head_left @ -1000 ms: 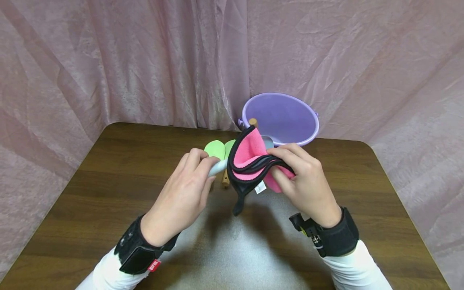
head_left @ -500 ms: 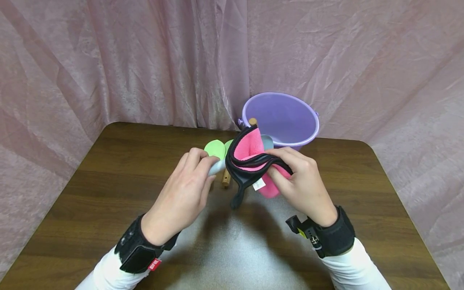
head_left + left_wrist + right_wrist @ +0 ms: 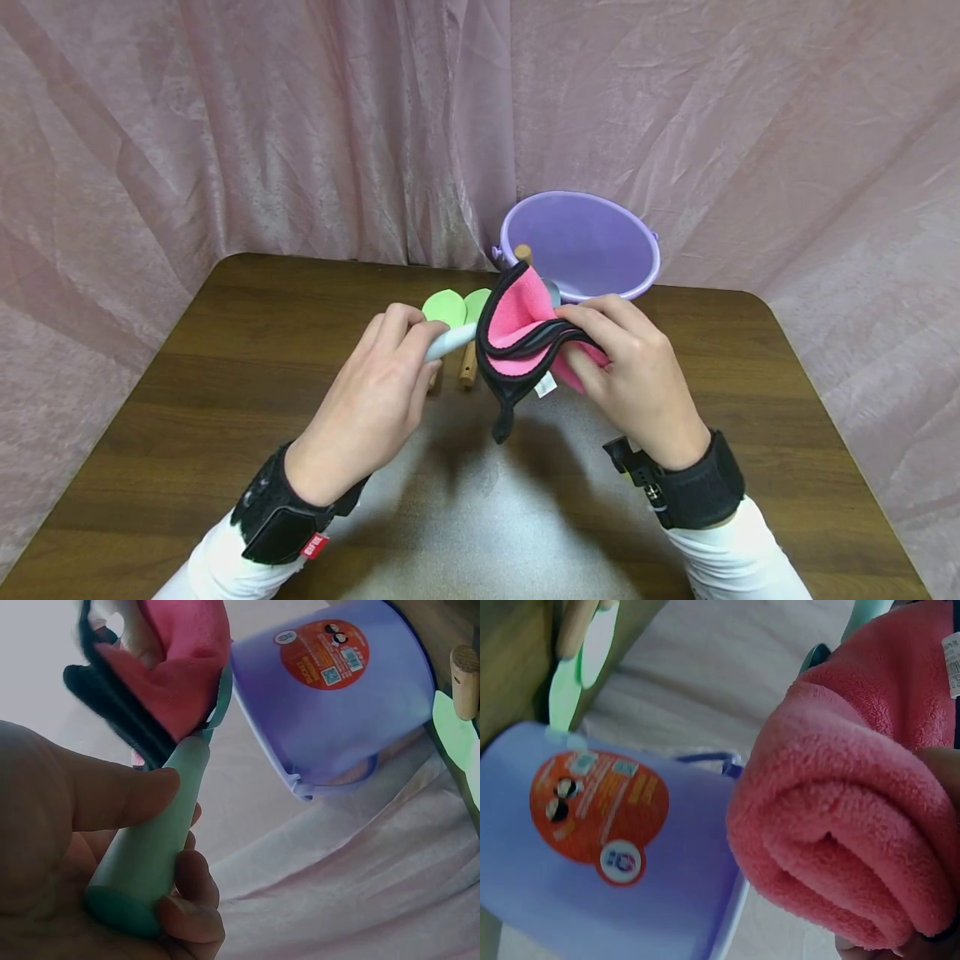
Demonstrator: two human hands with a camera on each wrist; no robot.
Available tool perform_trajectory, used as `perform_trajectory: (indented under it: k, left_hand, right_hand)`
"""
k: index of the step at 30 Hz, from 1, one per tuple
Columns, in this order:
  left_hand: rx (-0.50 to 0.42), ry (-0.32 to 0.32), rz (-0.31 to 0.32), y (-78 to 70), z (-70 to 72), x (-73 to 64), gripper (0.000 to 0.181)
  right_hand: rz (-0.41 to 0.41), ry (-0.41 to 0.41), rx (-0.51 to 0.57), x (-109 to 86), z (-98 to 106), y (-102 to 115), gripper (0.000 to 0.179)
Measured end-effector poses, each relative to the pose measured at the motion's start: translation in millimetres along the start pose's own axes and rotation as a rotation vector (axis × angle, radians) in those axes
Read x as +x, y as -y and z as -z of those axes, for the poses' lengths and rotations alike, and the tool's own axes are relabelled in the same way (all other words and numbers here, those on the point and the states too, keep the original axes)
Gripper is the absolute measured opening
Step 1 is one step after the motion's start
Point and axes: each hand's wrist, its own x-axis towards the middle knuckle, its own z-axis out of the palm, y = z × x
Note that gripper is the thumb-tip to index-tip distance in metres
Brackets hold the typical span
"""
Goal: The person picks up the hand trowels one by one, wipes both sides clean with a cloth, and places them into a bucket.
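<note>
My left hand (image 3: 367, 400) grips the pale mint handle (image 3: 150, 840) of a utensil, thumb along its side. The utensil's head, a smooth grey-teal piece (image 3: 554, 292), is mostly hidden by a pink fleecy cloth (image 3: 521, 308); its kind I cannot tell. In my right hand (image 3: 633, 375) the cloth is pinched and folded over the head. Black edging runs round the cloth, with a black loop dangling and a white tag (image 3: 953, 664) showing. In the right wrist view the cloth bulges as a thick pink fold.
Behind the hands stands a purple bucket (image 3: 581, 242) with an orange sticker (image 3: 326, 654). Two light green utensil heads (image 3: 444, 308) and wooden handles (image 3: 468, 367) lie on the brown table (image 3: 187, 400). Another wooden handle end (image 3: 522, 252) shows before the bucket. Pink curtain (image 3: 337, 125) hangs behind.
Both hands keep their holds. The cloth shifts left along the utensil, then back right, while my left hand draws slightly left; more of the mint handle shows now.
</note>
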Motion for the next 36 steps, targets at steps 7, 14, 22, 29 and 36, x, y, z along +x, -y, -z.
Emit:
perform_trajectory:
  k: [7,14,22,29,36]
  left_hand:
    - [0.0,-0.016,-0.013,0.5,1.1,-0.1,0.032]
    - [0.005,-0.013,-0.008,0.7,1.6,0.3,0.031]
    - [0.01,-0.01,-0.003,0.7,2.5,-0.8,0.031]
    - [0.004,-0.029,-0.009,0.7,2.8,-0.7,0.03]
    - [0.01,-0.056,-0.015,2.0,2.2,-0.9,0.03]
  right_hand:
    - [0.034,-0.016,-0.109,1.4,5,-1,0.029]
    - [0.041,-0.038,-0.184,1.4,9,-3,0.028]
    - [0.048,-0.061,-0.238,0.6,10,-5,0.028]
    - [0.051,-0.097,-0.27,1.0,11,-5,0.03]
    - [0.042,-0.104,-0.309,0.8,12,-5,0.029]
